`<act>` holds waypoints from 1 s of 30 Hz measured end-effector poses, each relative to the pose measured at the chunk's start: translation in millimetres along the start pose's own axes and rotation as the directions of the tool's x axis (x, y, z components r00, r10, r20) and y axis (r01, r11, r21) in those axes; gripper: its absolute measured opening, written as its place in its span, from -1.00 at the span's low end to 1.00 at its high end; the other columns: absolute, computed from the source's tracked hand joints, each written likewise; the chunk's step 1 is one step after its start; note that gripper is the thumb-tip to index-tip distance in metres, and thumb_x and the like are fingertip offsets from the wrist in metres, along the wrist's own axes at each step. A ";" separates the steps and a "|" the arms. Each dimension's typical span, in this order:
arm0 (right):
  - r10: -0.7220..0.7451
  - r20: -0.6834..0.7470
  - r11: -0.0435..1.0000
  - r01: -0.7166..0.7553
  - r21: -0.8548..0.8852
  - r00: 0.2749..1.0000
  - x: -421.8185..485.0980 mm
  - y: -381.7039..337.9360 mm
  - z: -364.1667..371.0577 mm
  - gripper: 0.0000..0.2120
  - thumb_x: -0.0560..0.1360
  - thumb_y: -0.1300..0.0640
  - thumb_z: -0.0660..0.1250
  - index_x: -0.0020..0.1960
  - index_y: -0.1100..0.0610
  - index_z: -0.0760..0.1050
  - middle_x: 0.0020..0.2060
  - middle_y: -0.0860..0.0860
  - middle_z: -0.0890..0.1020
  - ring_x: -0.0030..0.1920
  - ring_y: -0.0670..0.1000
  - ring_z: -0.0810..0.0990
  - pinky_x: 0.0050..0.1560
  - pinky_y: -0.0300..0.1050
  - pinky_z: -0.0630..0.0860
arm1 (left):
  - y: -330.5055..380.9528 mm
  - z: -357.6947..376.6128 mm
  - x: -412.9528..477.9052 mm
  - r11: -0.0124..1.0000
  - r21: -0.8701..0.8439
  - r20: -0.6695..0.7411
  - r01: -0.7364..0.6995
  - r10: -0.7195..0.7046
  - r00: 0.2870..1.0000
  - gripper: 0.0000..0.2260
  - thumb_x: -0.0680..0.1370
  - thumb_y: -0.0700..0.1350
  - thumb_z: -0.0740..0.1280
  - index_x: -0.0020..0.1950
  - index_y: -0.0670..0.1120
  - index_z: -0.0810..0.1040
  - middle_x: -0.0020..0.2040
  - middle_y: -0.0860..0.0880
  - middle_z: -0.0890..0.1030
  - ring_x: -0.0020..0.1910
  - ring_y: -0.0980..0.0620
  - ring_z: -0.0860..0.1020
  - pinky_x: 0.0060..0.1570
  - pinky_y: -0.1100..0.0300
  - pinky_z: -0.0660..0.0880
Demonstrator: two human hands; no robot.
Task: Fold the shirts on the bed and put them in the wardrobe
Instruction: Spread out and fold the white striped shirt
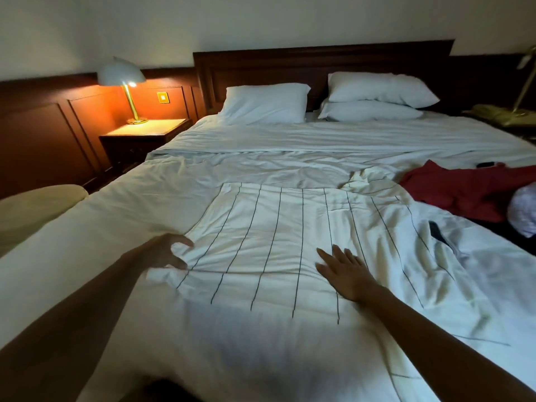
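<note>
A white shirt with thin dark stripes (278, 233) lies spread on the white bed (162, 195), its collar toward my right. My left hand (166, 253) pinches the shirt's left edge between curled fingers and thumb. My right hand (346, 272) lies flat on the shirt's middle with straight fingers. A red shirt (464, 190) lies crumpled at the bed's right side. No wardrobe is in view.
Three white pillows (265, 103) lean against the dark wooden headboard. A lit lamp (123, 76) stands on the nightstand (145, 132) to the left. A pale chair (32, 207) sits beside the bed at left. A small dark object (485, 164) and a pale bundle (523, 211) lie at far right.
</note>
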State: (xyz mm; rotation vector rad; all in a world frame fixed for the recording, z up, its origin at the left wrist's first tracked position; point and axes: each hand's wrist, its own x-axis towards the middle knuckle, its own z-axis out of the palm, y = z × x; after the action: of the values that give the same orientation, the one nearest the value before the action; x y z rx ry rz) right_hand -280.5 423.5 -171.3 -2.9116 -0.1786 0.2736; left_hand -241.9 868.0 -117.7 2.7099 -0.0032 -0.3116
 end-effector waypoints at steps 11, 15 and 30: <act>-0.150 0.042 0.976 0.154 -0.154 0.988 -33.5 34.8 -7.3 -0.18 0.40 -0.41 -0.48 0.57 -0.21 0.01 0.59 0.01 0.06 0.57 0.14 0.03 0.51 0.10 0.08 | 1.8 0.1 -34.2 0.968 0.058 0.259 0.243 -0.249 0.933 -0.07 0.19 -0.08 0.71 0.47 0.17 0.34 0.11 -0.10 0.50 -0.33 0.00 0.43 -0.51 0.25 0.37; -0.187 -0.043 0.981 0.184 -0.051 0.981 -40.1 46.4 -16.2 -0.49 0.65 -0.27 -0.04 0.55 -0.16 0.20 0.55 -0.10 0.23 0.56 -0.03 0.12 0.52 -0.01 0.08 | 49.0 -4.0 -34.8 0.765 0.607 0.199 0.215 -0.408 0.891 -0.17 0.40 -0.09 0.60 0.56 0.10 0.22 0.01 -0.01 0.52 0.04 0.01 0.59 -0.01 0.20 0.55; 0.317 -0.283 0.844 -0.133 0.520 0.905 -64.2 181.9 -61.7 -0.76 0.65 0.04 0.15 -0.02 -0.02 0.60 -0.11 0.07 0.70 -0.16 0.01 0.65 -0.10 -0.10 0.52 | 272.2 189.1 27.1 0.960 0.213 0.047 -0.181 0.175 0.983 -0.40 0.58 0.42 -0.03 0.60 0.32 -0.06 0.65 0.06 -0.17 0.61 -0.19 -0.17 0.52 -0.24 -0.21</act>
State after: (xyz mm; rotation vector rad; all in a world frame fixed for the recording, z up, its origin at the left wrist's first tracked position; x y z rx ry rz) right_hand -312.7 225.8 -141.1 -2.4073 0.2676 -0.1673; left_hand -244.8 541.9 -183.2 2.8940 -0.3048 -0.3107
